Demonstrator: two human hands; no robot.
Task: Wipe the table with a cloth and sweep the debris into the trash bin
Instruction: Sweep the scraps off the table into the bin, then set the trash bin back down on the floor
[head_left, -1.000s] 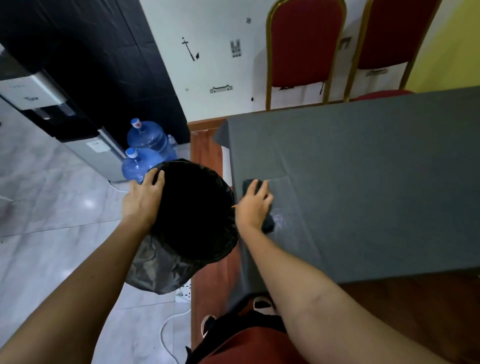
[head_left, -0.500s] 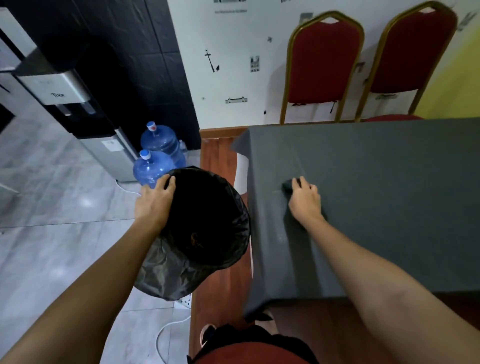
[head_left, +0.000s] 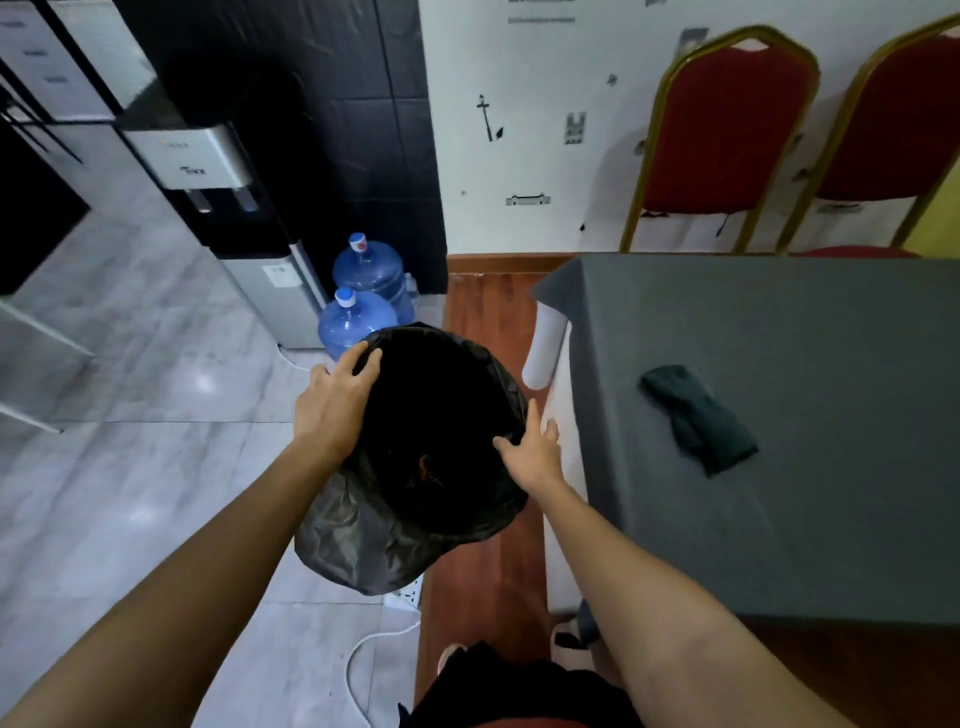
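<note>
R hand has let go of the cloth – it now lies crumpled on the desk, well apart, off to that hand's right; the hand's gone to the trash bin rim, fingers fairly straight, touching w/o clamping; L hand still grips the far rim; sweeping prob. done — bin likely gets set down next.

Crumpled dark cloth on grey table, black-bagged bin alongside.
</note>
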